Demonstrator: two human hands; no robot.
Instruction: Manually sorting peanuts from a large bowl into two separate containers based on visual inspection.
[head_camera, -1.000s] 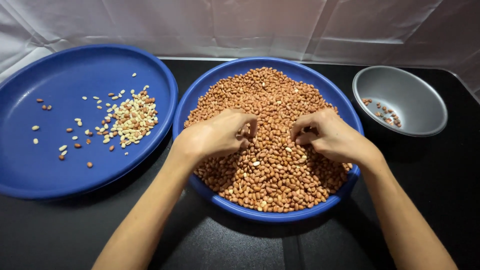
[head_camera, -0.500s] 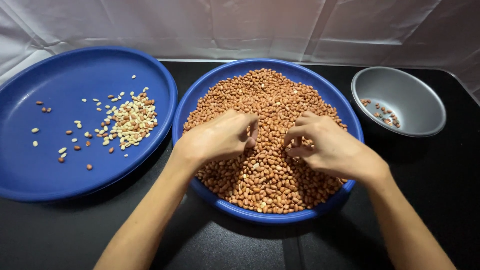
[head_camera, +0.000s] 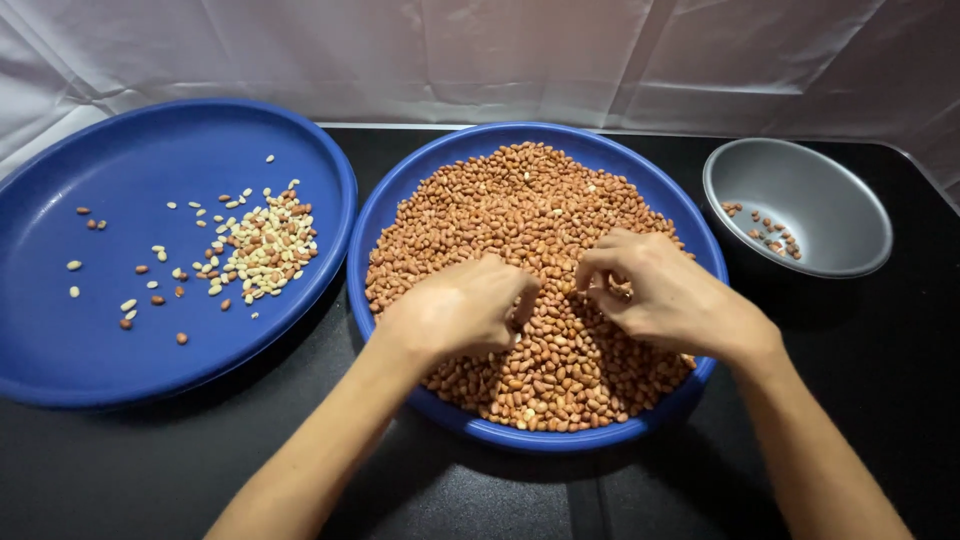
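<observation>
Both hands rest on a heap of brown peanuts (head_camera: 520, 215) in the middle blue tray (head_camera: 385, 215) on the black surface (head_camera: 880, 400). The left hand (head_camera: 462, 312) is curled shut over some nuts. The right hand (head_camera: 655, 292) pinches with bent fingers; what it holds I cannot tell. The nuts look small, light, hard and rolly, so fingertip pinching suits them. 1 more blue tray (head_camera: 60, 350) holds pale peanuts (head_camera: 262, 245). A grey bowl (head_camera: 830, 215) sits right.
</observation>
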